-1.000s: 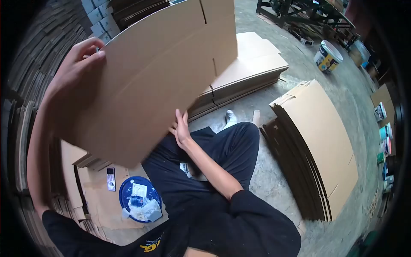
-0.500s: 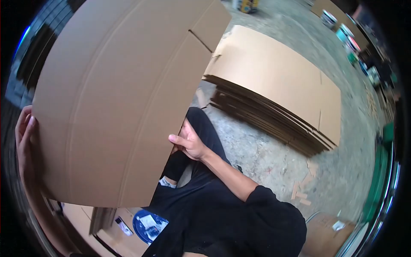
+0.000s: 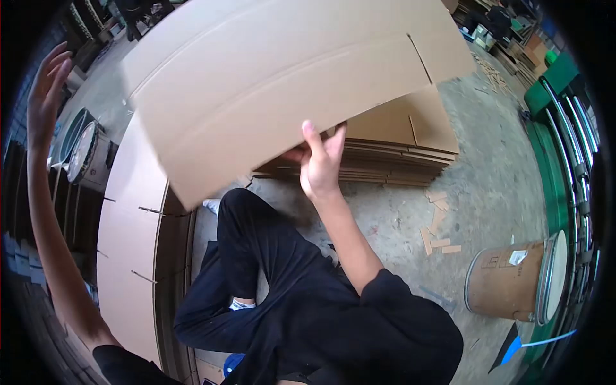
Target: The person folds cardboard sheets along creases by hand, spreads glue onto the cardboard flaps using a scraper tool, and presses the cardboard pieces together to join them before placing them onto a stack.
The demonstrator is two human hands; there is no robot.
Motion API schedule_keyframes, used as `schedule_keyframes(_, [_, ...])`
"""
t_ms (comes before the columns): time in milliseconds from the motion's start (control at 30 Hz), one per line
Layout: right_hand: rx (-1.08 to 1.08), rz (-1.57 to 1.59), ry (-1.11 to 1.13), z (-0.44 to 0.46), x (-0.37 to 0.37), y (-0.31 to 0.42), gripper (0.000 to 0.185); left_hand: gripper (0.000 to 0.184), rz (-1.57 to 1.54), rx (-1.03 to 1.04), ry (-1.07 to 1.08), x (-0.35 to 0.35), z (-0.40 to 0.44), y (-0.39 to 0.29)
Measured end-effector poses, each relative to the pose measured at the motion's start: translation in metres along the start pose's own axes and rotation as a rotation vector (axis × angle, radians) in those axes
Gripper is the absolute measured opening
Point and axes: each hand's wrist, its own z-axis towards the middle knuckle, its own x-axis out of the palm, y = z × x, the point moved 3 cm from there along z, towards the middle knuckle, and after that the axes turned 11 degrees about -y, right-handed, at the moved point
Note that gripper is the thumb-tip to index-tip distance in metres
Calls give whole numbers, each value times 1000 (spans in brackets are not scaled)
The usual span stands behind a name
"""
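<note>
A large creased cardboard sheet [image 3: 269, 90] is raised in front of me, tilted, with a slot cut near its right end. My right hand [image 3: 322, 160] grips its near edge, thumb on the upper face and fingers underneath. My left hand [image 3: 50, 86] is up at the far left, apart from the sheet, its fingers loosely stretched. Partly covered by the sheet, a stack of flat cardboard [image 3: 427, 122] lies on the floor beyond my right hand. Another cardboard stack [image 3: 128, 237], with slots along its edge, stands beside my legs on the left.
A brown drum [image 3: 504, 279] stands at the right, near a blue-handled tool [image 3: 513, 346] and a green metal frame [image 3: 545, 173] with rollers. Cardboard scraps [image 3: 439, 244] lie on the concrete floor. A lidded bucket [image 3: 90, 154] is at the left.
The sheet has swung to the right and now overlaps the far stack. My left hand has come off its left edge and risen; my right hand still grips it. The view has turned too.
</note>
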Motion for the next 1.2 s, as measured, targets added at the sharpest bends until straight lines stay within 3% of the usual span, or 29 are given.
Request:
schedule_keyframes(100, [-47,-12,-266,38,-15,-25,62,47,123,72,18,-5,-37,-29])
schedule_keyframes(167, [-67,-85,-523,68,-36,-56,69,46,61,2,30,-17,-70,-29])
schedule_keyframes(233, [-57,-105,-628,85,-45,-68,79,47,40,-99,76,-38,-102,-19])
schedule_keyframes(267, [-42,-81,-585,92,-50,-72,88,48,48,-144,78,-49,-119,-13])
schedule_keyframes(367, [49,-107,-655,88,-64,-82,88,48,73,-271,119,-86,-167,13])
schedule_keyframes(467, [6,-160,-655,79,-63,-82,89,46,138,-347,77,-112,-205,21])
schedule_keyframes(633, [-17,-238,-692,79,-68,-81,65,45,130,-415,56,-134,-241,9])
schedule_keyframes(700, [94,-322,-533,80,-72,-76,58,45,79,-437,30,-140,-248,1])
schedule_keyframes(733, [140,-450,-572,76,-75,-68,41,44,102,-418,36,-143,-250,-4])
schedule_keyframes(833, [275,-815,-342,59,-114,-47,44,44,52,-459,22,-154,-264,-9])
schedule_keyframes(900, [-94,-1278,-285,71,-152,-45,43,43,-19,-519,-1,-159,-276,-9])
schedule_keyframes(933, [-222,-1355,-238,60,-130,-24,37,43,-7,-531,25,-162,-283,-7])
schedule_keyframes(1000, [-558,-1265,-103,67,-111,-17,31,42,-38,-575,53,-163,-295,-3])
schedule_keyframes(1033, [-545,-1318,9,76,-97,-13,24,42,-35,-577,58,-162,-298,-5])
schedule_keyframes(1100, [-948,-1322,256,94,-67,-20,24,42,-69,-604,77,-161,-301,-11])
schedule_keyframes(1133, [-945,-1319,260,109,-60,-28,24,42,-63,-605,78,-161,-300,-14])
schedule_keyframes(1200, [-1004,-1491,536,128,-49,-50,34,42,-60,-587,82,-160,-298,-23])
